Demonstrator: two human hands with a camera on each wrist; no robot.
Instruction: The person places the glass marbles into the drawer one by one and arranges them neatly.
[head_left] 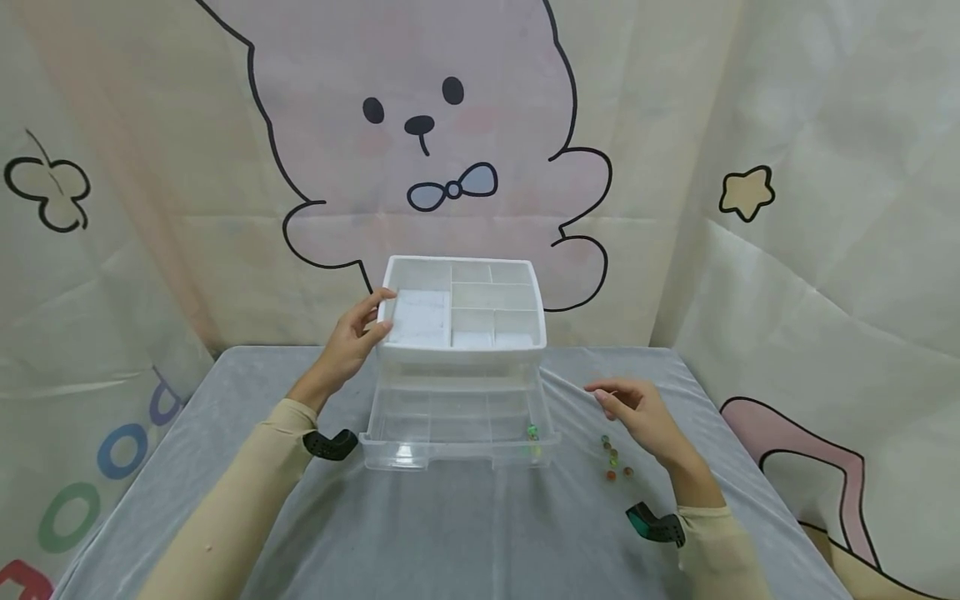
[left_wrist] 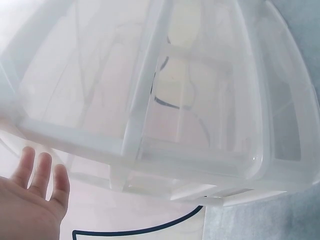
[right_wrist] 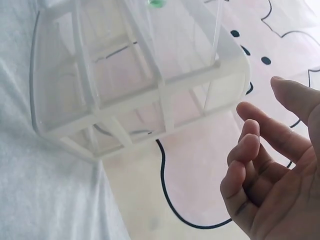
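Observation:
A translucent white drawer box (head_left: 461, 354) stands at the back middle of the grey cloth table (head_left: 450, 533). Its top is a divided tray (head_left: 459, 263). The lower drawer (head_left: 457, 452) is pulled out toward me, with a green marble (head_left: 532, 432) in its front right compartment. My left hand (head_left: 371, 321) touches the box's upper left corner, and the left wrist view shows its fingers (left_wrist: 42, 172) straight beside the box (left_wrist: 150, 100). Open and holding nothing, my right hand (head_left: 622, 400) hovers right of the drawer, above several loose marbles (head_left: 613, 458). In the right wrist view its fingers (right_wrist: 250, 150) are loosely bent near the box (right_wrist: 125, 100).
A cloth backdrop (head_left: 450, 125) printed with a cartoon rabbit hangs right behind the box and along both sides. Wrist-worn cameras (head_left: 330, 444) sit on both sleeves. The table's front half holds only my forearms.

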